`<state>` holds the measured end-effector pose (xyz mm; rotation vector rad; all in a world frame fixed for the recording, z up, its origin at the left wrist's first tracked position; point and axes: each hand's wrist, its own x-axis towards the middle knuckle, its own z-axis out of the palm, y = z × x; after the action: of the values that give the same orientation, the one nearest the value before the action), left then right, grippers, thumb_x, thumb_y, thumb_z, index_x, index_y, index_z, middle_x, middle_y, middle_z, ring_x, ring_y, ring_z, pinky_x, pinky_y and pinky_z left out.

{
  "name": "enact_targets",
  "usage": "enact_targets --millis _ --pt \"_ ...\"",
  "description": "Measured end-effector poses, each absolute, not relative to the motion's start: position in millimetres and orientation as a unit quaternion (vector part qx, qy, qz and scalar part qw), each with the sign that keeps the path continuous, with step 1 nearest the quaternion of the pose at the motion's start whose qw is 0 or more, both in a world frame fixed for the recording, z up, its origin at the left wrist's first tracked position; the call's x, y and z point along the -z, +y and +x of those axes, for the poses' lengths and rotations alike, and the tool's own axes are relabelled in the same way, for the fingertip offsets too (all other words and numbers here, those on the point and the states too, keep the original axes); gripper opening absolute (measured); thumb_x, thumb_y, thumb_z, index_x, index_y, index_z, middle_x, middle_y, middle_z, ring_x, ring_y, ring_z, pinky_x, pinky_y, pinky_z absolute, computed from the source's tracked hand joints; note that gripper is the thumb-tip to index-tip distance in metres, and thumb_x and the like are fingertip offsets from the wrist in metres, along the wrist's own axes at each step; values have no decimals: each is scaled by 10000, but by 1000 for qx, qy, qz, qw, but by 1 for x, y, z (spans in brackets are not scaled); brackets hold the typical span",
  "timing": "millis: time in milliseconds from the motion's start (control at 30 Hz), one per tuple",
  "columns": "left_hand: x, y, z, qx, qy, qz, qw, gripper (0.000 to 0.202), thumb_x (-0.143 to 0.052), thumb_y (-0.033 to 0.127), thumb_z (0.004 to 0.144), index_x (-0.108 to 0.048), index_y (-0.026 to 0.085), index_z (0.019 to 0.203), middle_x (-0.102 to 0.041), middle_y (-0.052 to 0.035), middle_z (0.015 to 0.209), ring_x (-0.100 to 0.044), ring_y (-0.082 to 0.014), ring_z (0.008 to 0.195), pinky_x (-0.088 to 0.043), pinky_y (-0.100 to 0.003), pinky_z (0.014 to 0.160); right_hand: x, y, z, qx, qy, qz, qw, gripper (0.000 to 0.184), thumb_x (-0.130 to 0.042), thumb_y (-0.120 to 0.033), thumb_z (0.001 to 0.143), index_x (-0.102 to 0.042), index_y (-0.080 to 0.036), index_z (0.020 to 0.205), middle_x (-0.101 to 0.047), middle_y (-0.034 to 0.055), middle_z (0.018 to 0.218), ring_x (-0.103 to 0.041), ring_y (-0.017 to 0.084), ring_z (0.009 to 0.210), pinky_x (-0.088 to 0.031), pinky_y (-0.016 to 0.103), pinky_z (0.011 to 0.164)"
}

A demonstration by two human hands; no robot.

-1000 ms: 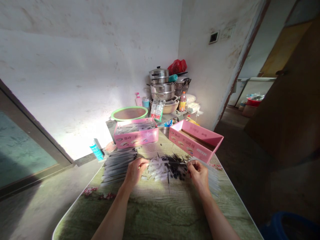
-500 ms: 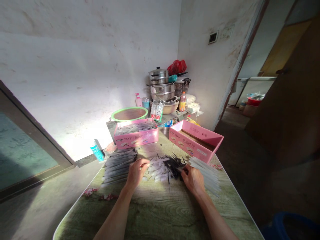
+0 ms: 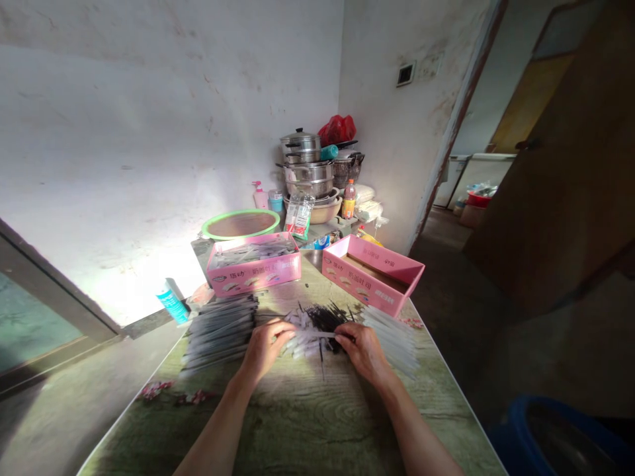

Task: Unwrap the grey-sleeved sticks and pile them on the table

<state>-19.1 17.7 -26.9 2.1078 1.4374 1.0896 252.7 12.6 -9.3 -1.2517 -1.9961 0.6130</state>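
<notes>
A slim whitish, translucent tube (image 3: 320, 334) spans the gap between my two hands, above the heap. My left hand (image 3: 265, 347) pinches its left end with thumb and forefinger. At the other end, the fingers of my right hand (image 3: 364, 349) are closed on it. Beneath lie short white pieces (image 3: 300, 347) and a pile of thin black sticks (image 3: 322, 317). Long grey tubes (image 3: 218, 334) are stacked left of my left hand. Long clear tubes (image 3: 394, 337) lie beyond my right hand.
Behind the piles stand a pink box (image 3: 255, 274) full of pale tubes and a second pink box (image 3: 364, 281) with its brown bottom showing. A blue-white bottle (image 3: 172, 303) is at the left. Stacked pots (image 3: 307, 175) stand at the back, and a blue bin (image 3: 516, 423) at lower right.
My right hand has moved in toward my left, and the tube is now held between them. The whole view has shifted, so the table appears farther left.
</notes>
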Motion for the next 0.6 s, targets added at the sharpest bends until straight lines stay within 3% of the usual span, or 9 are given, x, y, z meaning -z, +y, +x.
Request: enact_targets --millis 167,267,433,600 --pt "26 17 -17 -409 505 740 172 218 -584 261 879 -783 196 941 -763 -82 931 -697 -217 863 -540 -315 794 -3 20 292 -118 -708 -596 360 256 -536 -310 896 -750 -190 970 -762 96 946 -697 232 849 -465 287 726" --pt "27 17 -9 -405 470 763 181 223 -579 227 884 -790 195 949 -764 -88 936 -691 -216 878 -540 -319 801 -15 18 317 -10 -625 -731 275 284 -525 -326 892 -778 -217 964 -767 120 902 -707 255 789 -427 296 628" --pt "27 21 -2 -393 457 782 158 222 -591 197 873 -802 239 928 -776 -70 899 -665 -223 880 -526 -348 817 -25 13 341 13 -564 -805 184 278 -548 -356 855 -808 -267 904 -755 123 771 -687 245 656 -376 289 527" --pt "24 17 -1 -369 456 793 163 239 -570 227 908 -793 233 993 -781 -66 925 -668 -221 921 -508 -351 854 -13 18 354 30 -562 -806 185 263 -592 -393 801 -805 -247 851 -721 122 675 -657 251 579 -342 294 478"
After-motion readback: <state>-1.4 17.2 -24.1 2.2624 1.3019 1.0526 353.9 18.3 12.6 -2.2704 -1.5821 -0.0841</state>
